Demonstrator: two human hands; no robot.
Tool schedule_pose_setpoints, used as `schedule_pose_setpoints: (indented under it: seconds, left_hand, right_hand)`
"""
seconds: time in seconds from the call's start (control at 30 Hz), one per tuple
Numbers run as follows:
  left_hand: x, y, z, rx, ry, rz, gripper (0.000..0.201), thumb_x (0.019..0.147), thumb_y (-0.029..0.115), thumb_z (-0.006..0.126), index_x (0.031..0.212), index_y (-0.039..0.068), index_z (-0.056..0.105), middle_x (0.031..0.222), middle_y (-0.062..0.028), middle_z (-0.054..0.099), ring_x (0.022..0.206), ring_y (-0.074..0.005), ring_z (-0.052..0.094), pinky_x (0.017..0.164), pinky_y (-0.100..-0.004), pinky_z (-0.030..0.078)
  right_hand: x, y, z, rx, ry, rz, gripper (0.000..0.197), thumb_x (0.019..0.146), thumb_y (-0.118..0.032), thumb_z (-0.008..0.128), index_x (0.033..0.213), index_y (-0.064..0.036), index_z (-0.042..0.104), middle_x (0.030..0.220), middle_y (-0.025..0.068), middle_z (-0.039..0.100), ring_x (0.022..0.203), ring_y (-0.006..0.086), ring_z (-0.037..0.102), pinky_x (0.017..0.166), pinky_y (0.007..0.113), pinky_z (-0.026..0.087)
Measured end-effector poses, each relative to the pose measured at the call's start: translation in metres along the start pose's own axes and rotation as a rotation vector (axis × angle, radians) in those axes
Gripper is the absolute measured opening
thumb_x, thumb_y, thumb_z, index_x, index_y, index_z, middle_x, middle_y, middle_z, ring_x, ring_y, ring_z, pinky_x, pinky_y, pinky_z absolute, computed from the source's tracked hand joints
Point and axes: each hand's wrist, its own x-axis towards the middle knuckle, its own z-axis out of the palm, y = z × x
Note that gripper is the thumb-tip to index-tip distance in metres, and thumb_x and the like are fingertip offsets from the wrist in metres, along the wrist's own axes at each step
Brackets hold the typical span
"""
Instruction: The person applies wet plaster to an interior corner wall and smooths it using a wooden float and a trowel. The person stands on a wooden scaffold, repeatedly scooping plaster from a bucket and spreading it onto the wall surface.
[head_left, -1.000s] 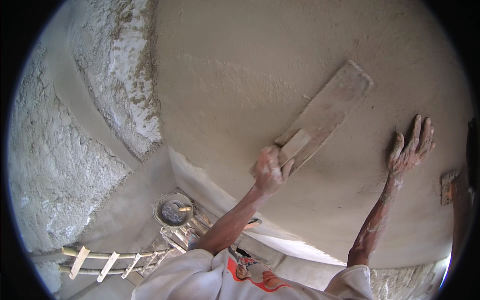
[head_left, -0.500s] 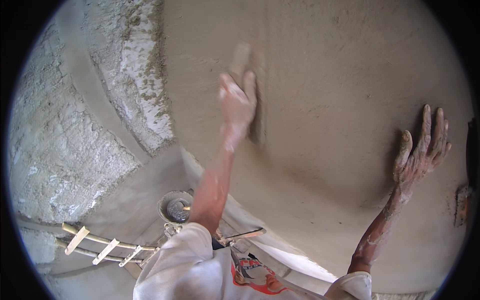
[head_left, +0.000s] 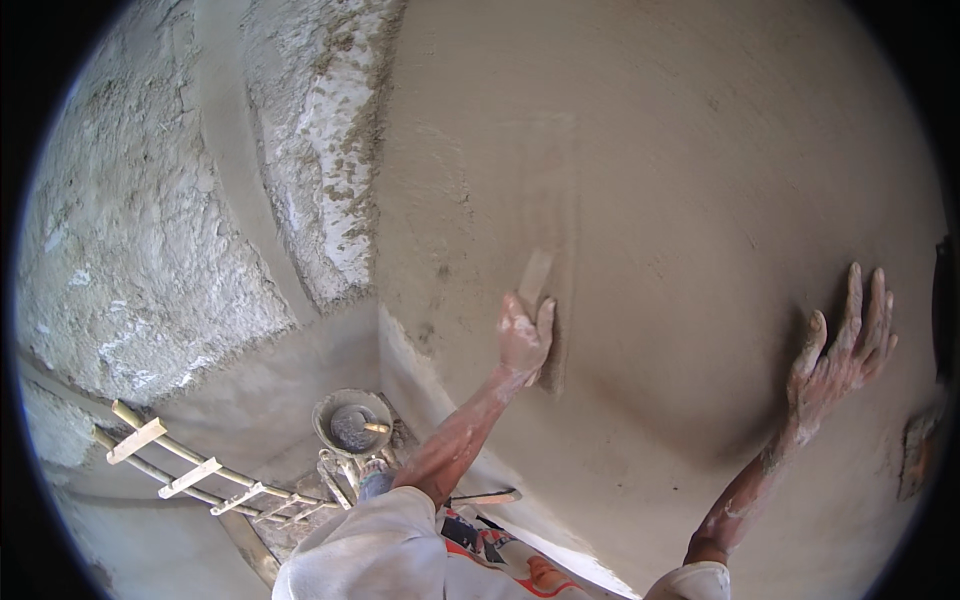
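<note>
My left hand [head_left: 526,336] is closed round the handle of a long, mortar-coated plastering float [head_left: 537,272], which lies against the wet grey plaster [head_left: 680,180]. Motion blur and matching grey colour make the float's far end hard to make out. Further right, my right hand [head_left: 840,345] is spread with its fingers stretched up, at or against the same plastered surface. It holds nothing. Both hands and forearms are smeared with mortar.
Rough, unsmoothed wall with a smooth band [head_left: 232,150] lies at the left. Below are a bucket [head_left: 325,405] of mortar with a wooden-handled tool in it, and a bamboo ladder [head_left: 190,480]. A dark object [head_left: 915,455] sits at the right edge.
My left hand has drawn the float downward over the plaster. My right hand stays spread, a little lower in the picture. The view has shifted, so the bucket and rough wall show more fully.
</note>
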Motion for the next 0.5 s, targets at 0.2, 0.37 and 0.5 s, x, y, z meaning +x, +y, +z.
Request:
schedule_pose_setpoints:
  seconds: [0.2, 0.37, 0.5]
  left_hand:
    - [0.144, 0.085, -0.088, 0.003, 0.212, 0.163, 0.086, 0.105, 0.055, 0.053, 0.136, -0.024, 0.042, 0.115, -0.0422, 0.062, 0.108, -0.0514, 0.065, 0.087, -0.0503, 0.055]
    - [0.212, -0.028, -0.100, -0.080, 0.331, -0.047, 0.095, 0.102, 0.058, 0.055, 0.145, -0.024, 0.035, 0.133, -0.0452, 0.056, 0.131, -0.0520, 0.056, 0.112, -0.0480, 0.045]
    - [0.174, -0.079, -0.075, -0.191, 0.276, -0.232, 0.096, 0.101, 0.058, 0.055, 0.147, -0.024, 0.034, 0.140, -0.0443, 0.052, 0.136, -0.0524, 0.051, 0.117, -0.0481, 0.040]
  right_hand:
    - [0.000, -0.001, 0.000, -0.052, -0.024, -0.031, 0.063, 0.105, -0.064, 0.038, 0.152, -0.0267, 0.055, 0.160, 0.0010, 0.049, 0.151, 0.0273, 0.039, 0.126, 0.059, 0.019]
    - [0.006, -0.001, -0.003, -0.056, -0.003, -0.065, 0.067, 0.105, -0.067, 0.035, 0.152, -0.0242, 0.056, 0.160, 0.0032, 0.049, 0.152, 0.0291, 0.039, 0.126, 0.060, 0.020]
    - [0.014, -0.001, -0.012, -0.127, 0.030, -0.154, 0.065, 0.108, -0.061, 0.036, 0.153, -0.0191, 0.054, 0.161, 0.0052, 0.048, 0.152, 0.0293, 0.039, 0.125, 0.058, 0.022]
